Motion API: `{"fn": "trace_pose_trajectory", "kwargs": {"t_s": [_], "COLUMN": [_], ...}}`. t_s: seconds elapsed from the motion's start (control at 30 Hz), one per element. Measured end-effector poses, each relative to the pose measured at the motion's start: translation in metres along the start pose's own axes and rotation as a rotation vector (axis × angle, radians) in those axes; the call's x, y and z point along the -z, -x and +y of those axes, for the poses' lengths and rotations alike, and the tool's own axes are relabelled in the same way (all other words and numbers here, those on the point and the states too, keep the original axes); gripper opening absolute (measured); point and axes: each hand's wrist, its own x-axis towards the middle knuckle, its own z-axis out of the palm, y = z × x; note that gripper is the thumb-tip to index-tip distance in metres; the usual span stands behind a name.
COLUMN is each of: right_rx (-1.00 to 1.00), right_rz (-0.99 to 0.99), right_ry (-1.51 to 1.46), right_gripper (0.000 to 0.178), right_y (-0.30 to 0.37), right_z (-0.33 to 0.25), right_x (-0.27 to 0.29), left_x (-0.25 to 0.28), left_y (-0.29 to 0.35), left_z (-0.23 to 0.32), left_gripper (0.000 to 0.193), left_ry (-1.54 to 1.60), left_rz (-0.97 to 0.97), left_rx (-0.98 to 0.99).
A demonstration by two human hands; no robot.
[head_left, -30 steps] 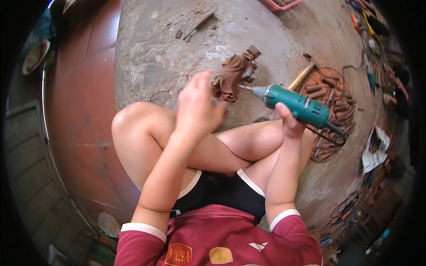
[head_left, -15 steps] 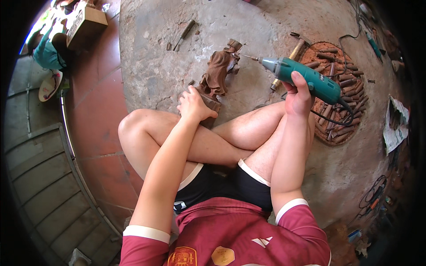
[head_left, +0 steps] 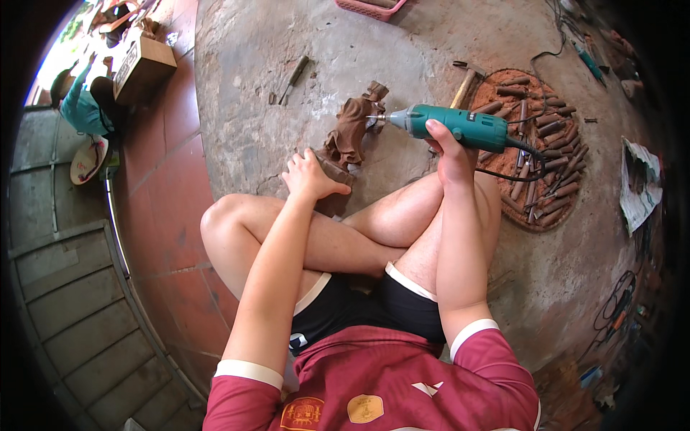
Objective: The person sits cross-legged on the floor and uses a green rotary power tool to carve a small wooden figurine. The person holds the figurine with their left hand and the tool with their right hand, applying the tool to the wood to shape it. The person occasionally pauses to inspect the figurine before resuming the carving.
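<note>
A brown carved wooden figure (head_left: pixel 350 129) on a block-like base lies on the concrete ahead of my crossed legs, its top pointing away and to the right. My left hand (head_left: pixel 310 177) grips the base, fingers on the left side and thumb toward the near side. In my right hand (head_left: pixel 454 159) is a teal die grinder (head_left: pixel 460 125), held level with its cord trailing off to the right. Its thin bit points left and reaches the figure's upper right side; whether it touches the wood I cannot tell.
A round tray (head_left: pixel 535 228) of wood dust and several chisels stands right, with a hammer (head_left: pixel 464 85) at its edge. One chisel (head_left: pixel 295 77) lies ahead. A pink basket (head_left: pixel 368 10) is at the far edge. Another person (head_left: pixel 85 108) sits far left by a cardboard box (head_left: pixel 147 68).
My right hand has brought the die grinder left and slightly down, so its bit now reaches the figure. My left hand stays on the base. The view has shifted slightly, showing the pink basket.
</note>
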Motion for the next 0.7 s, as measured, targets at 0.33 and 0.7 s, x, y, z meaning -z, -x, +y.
{"fn": "trace_pose_trajectory", "kwargs": {"t_s": [0.33,0.7], "right_rx": [0.012,0.103], "right_rz": [0.092,0.079], "right_ry": [-0.014,0.083], "right_gripper": [0.054,0.050], "right_y": [0.003,-0.003], "right_z": [-0.014,-0.007], "right_x": [-0.010,-0.002], "left_x": [-0.005,0.020], "left_y": [-0.054,-0.044], "left_z": [-0.042,-0.002], "left_gripper": [0.126,0.097], "left_ry": [0.403,-0.105], "left_rz": [-0.266,0.431], "left_rx": [-0.183,0.013]}}
